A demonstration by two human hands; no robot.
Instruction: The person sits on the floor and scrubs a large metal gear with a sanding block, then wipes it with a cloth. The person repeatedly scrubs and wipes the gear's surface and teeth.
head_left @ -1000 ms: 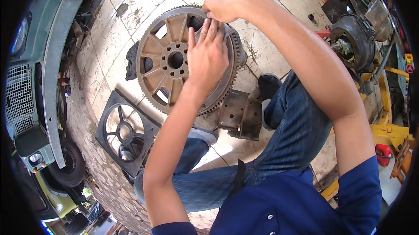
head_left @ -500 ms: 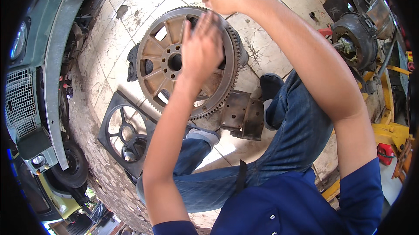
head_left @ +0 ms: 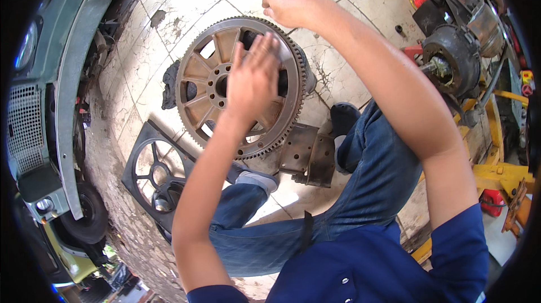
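A large toothed flywheel with brown spokes and a bolt-holed hub lies nearly flat, raised above the tiled floor. My left hand is over its right part, fingers stretched out and somewhat blurred by motion; whether the palm touches the metal I cannot tell. Just beyond the wheel's far right edge is my right hand, closed with the fingers curled under. Anything inside it is hidden. A dark cylindrical part shows from beneath the wheel's right side.
Near my feet lie a brown metal bracket and a black fan shroud. A black cloth is left of the wheel. On the right stand a greasy axle hub and a yellow metal frame. A vehicle bumper borders the left.
My left hand has slid a little toward me over the flywheel, its fingers still stretched. My right hand keeps its closed shape beyond the rim. The whole view has shifted slightly.
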